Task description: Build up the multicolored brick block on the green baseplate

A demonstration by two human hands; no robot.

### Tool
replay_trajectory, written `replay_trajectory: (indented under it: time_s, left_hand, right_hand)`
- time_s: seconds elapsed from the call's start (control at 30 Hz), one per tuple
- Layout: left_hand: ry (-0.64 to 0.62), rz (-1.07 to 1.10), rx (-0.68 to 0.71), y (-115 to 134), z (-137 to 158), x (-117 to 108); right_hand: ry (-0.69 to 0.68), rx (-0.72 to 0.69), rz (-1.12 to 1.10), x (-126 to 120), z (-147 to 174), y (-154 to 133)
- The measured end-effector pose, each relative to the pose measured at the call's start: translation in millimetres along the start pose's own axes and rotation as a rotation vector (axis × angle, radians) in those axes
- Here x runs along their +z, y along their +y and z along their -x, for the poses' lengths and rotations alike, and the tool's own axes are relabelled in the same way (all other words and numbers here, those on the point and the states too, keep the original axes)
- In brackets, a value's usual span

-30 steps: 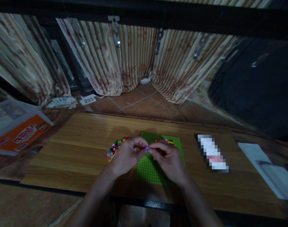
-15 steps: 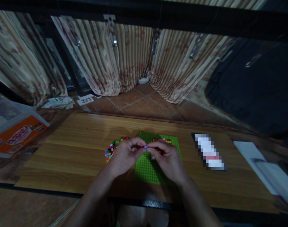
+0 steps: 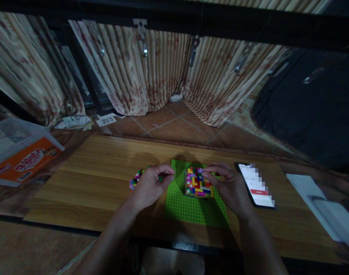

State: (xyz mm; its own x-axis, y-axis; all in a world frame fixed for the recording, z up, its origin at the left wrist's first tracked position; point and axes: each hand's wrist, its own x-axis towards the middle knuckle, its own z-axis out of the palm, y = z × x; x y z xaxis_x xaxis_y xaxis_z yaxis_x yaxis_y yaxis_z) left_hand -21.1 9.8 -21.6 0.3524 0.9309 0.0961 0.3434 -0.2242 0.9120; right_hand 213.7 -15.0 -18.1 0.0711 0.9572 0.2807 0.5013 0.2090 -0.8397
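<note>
A block built of many coloured toy bricks (image 3: 197, 184) stands on the green studded baseplate (image 3: 181, 212). My right hand (image 3: 230, 189) reaches in from the right, its thumb and forefinger pinched at the block's upper right edge. Between those fingertips a small purple brick seems to sit, mostly hidden. To the left of the block, my left hand (image 3: 153, 187) hovers near the baseplate's left edge, fingers bent, thumb and forefinger slightly apart, nothing visible between them. Partly covered by that hand, a pile of loose bricks (image 3: 133, 182) lies on the wooden table (image 3: 85, 183).
A phone (image 3: 257, 189) with a lit, partly blurred screen lies right of the baseplate. Farther right are white sheet-like items (image 3: 306, 187). A clear plastic box (image 3: 25, 156) with an orange label stands at the left. Striped curtains (image 3: 163, 72) hang beyond the table.
The two hands have parted from their shared hold on the small purple brick. My right hand has moved right to the brick block, which now shows fully. My left hand has barely moved.
</note>
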Motion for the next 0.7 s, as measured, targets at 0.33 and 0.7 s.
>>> replay_trajectory:
  time_s: [0.33,0.7]
  left_hand:
    - [-0.033,-0.173,-0.023,0,3,10]
    - [-0.110,-0.350,0.189,8,8,34]
  right_hand:
    - [-0.056,0.009,0.135,-2,-1,21]
    - [-0.046,0.097,0.024,10,-3,17]
